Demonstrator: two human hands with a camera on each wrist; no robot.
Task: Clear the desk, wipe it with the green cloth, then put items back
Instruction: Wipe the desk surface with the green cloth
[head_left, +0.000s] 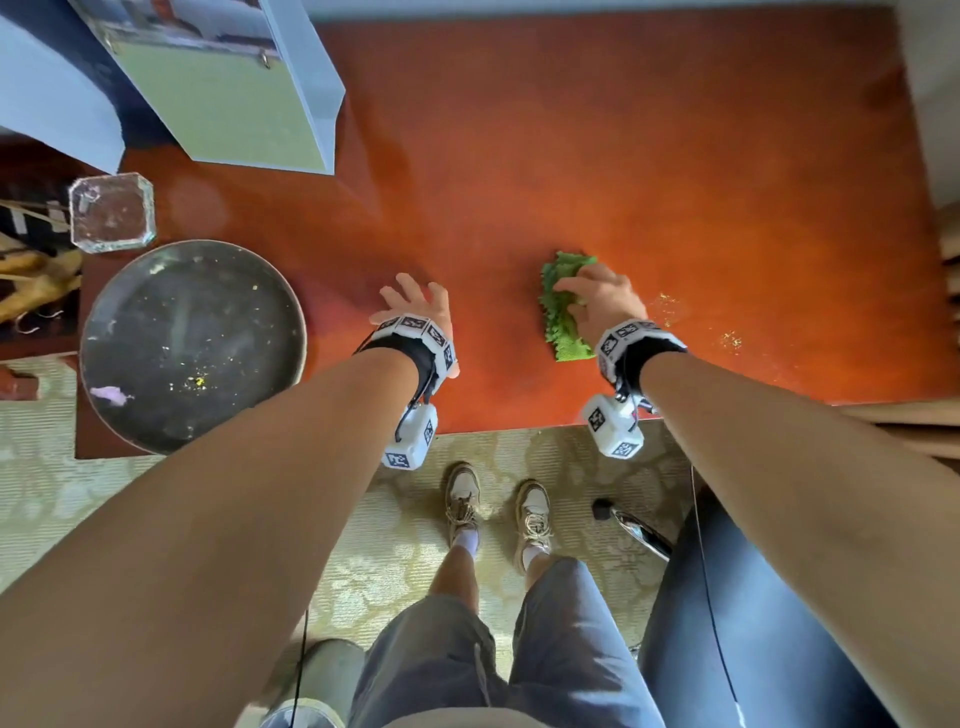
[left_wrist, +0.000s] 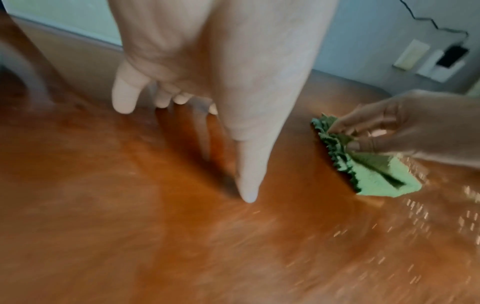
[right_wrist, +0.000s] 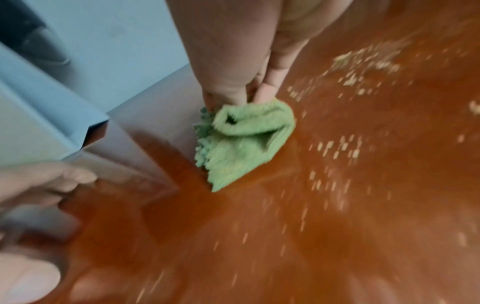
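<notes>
A bunched green cloth (head_left: 563, 312) lies on the orange-brown desk (head_left: 623, 156), and my right hand (head_left: 597, 299) grips it with curled fingers, pressing it onto the wood. In the right wrist view the cloth (right_wrist: 241, 144) hangs below my fingertips (right_wrist: 267, 90). My left hand (head_left: 415, 306) rests flat on the desk to the cloth's left, fingers spread and holding nothing; the left wrist view shows its fingers (left_wrist: 249, 185) straight against the wood. Pale crumbs (head_left: 727, 340) are scattered just right of the cloth.
A round dark metal tray (head_left: 192, 348) with scraps sits at the desk's left end. Behind it stand a clear glass ashtray (head_left: 111, 213) and light blue folders (head_left: 234, 88). The desk's front edge (head_left: 519, 428) lies under my wrists. A dark chair (head_left: 753, 597) is at lower right.
</notes>
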